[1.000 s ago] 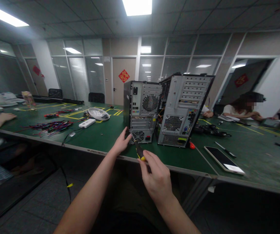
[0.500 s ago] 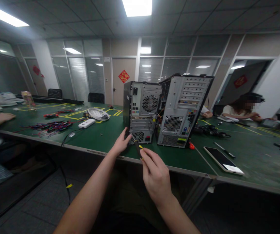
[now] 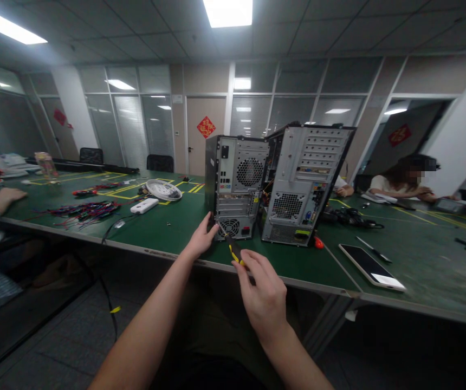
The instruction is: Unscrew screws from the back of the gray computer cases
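Observation:
My right hand [image 3: 263, 284] pinches the handle end of a black and yellow screwdriver [image 3: 233, 249]. Its shaft points up and left at the lower left rear corner of the smaller computer case [image 3: 236, 205], beside the fan grille. At that same corner is my left hand [image 3: 203, 236], its thumb near the screwdriver shaft and its fingers along the case's left side; what the fingertips touch is partly hidden. The case stands upright on the green table [image 3: 184, 230]. A larger computer case [image 3: 287, 184] stands just right of it.
Right of the cases lie a phone [image 3: 369, 265], a pen [image 3: 373, 249] and black cables [image 3: 350, 218]. To the left are wire bundles [image 3: 84, 211], a white power strip [image 3: 144, 206] and a round white part [image 3: 163, 189]. People sit at both sides.
My right hand has shifted slightly down and right along the screwdriver handle, and more of the yellow grip shows. My left hand and both cases have stayed in place.

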Action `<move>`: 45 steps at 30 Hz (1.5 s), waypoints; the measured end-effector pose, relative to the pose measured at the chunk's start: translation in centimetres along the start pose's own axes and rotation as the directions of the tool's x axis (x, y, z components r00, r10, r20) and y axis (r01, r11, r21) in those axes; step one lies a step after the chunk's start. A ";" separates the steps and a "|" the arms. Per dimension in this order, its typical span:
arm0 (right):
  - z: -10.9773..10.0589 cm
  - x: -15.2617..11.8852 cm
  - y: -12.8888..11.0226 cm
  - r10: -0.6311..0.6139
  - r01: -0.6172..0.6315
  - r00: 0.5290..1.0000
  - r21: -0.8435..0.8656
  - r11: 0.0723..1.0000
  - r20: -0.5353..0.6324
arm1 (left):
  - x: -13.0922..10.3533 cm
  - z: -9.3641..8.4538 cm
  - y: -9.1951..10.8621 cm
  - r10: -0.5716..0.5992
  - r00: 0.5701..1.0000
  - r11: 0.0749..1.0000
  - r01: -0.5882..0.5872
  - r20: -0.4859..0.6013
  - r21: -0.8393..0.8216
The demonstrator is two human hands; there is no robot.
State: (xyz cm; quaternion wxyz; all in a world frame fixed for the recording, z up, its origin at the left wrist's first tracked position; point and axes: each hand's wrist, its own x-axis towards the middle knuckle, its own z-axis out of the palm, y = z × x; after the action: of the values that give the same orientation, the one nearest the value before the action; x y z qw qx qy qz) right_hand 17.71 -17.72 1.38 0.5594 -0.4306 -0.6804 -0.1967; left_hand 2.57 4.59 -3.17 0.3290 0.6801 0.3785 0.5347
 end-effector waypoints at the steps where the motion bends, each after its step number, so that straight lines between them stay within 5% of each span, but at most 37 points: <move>1: 0.0 0.0 0.0 -0.007 0.007 1.000 0.002 1.000 0.000 | 0.0 0.0 0.0 0.000 1.000 1.000 0.000 0.001 -0.002; 9: -0.1 -0.1 0.2 -0.084 0.082 0.993 0.033 0.996 0.078 | 0.0 0.2 0.1 0.006 1.000 1.000 -0.006 0.004 -0.006; 22: -0.1 0.1 0.3 -0.013 0.013 1.000 0.025 1.000 -0.003 | 0.2 0.1 -0.3 0.005 1.000 1.000 -0.005 0.002 0.003; 28: -0.2 0.0 0.8 -0.076 0.074 0.994 0.034 0.997 0.077 | 0.2 0.2 -0.6 0.018 1.000 1.000 -0.018 0.001 0.011; 33: 0.0 0.3 1.1 -0.078 0.078 0.996 0.005 0.997 -0.040 | 0.3 0.3 -0.8 0.002 1.000 1.000 -0.002 -0.002 -0.011; 45: 0.1 0.2 0.7 -0.032 0.032 0.994 -0.003 0.999 -0.102 | 0.1 0.0 -0.4 -0.002 1.000 1.000 0.002 0.005 -0.013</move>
State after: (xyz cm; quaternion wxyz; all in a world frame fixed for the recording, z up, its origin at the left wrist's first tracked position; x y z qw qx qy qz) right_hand 18.21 -17.16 1.36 0.5900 -0.4095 -0.6575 -0.2279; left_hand 2.55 4.88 -3.44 0.3349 0.6789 0.3752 0.5349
